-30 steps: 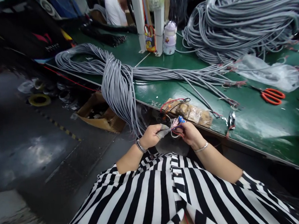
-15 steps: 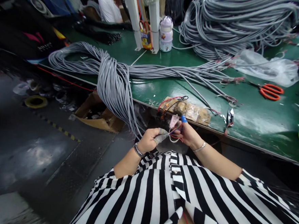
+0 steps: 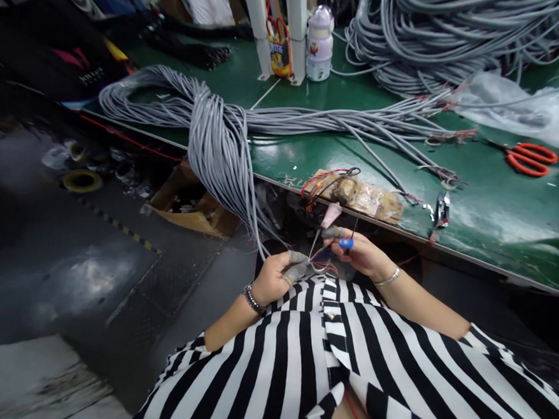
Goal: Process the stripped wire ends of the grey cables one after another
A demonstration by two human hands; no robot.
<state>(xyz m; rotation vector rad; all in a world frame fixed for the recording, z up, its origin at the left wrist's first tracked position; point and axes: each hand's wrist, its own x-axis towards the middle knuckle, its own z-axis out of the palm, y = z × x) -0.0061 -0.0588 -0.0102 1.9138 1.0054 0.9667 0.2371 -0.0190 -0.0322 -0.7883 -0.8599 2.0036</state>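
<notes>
My left hand (image 3: 273,280), with greyish covers on its thumb and index finger, is closed in a pinch on the end of a grey cable. Thin coloured wires (image 3: 319,254) fan out of that end towards my right hand (image 3: 363,255). My right thumb has a blue cover and the index finger a greyish one; these fingers are pressed together on the wires. Which single wires they grip is too small to tell. Just beyond the fingers, below the table edge, is a pale pink piece (image 3: 331,215) that I cannot identify.
A bundle of grey cables (image 3: 216,128) lies along the green table (image 3: 299,157) and hangs over its edge. Cardboard wrapped in tape (image 3: 362,197), a small metal tool (image 3: 443,207), orange-handled scissors (image 3: 530,159) and a bottle (image 3: 319,44) are on the table. An open carton (image 3: 195,202) stands below.
My right hand has turned, its thumb now lower and pressed to the index finger. The hands are slightly further apart, with wires stretched between them. The camera view has shifted a little.
</notes>
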